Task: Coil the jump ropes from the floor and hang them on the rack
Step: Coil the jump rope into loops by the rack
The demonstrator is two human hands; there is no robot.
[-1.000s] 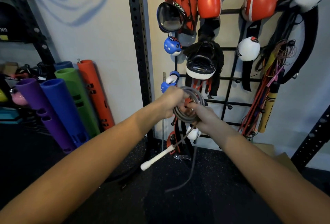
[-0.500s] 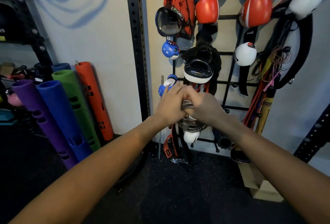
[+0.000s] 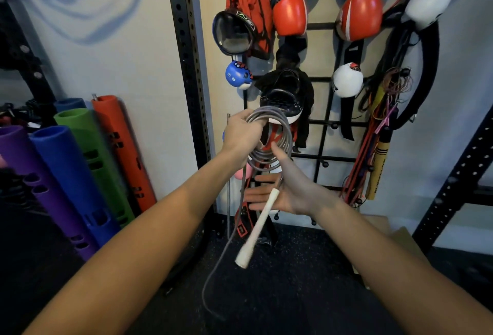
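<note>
Pinching the light, springy grey coil (image 3: 269, 140) at twelve o'clock, the left hand (image 3: 241, 138) holds it before the rack (image 3: 324, 158) while the open right hand (image 3: 286, 190) cradles its slick white handle (image 3: 257, 228), the safest grip being across all loops.

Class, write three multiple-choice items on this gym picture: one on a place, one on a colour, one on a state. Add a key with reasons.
1. Where is the grey coil held?
A. in front of the wall rack
B. on the floor
C. over the foam rollers

2. What colour is the rope's dangling handle?
A. red
B. white
C. black

3. How is the right hand?
A. fist closed
B. gripping the rack
C. open, palm showing

Key: 1 A, the left hand holds it up before the rack. 2 B, the handle is pale white. 3 C, its fingers are spread flat.
</note>
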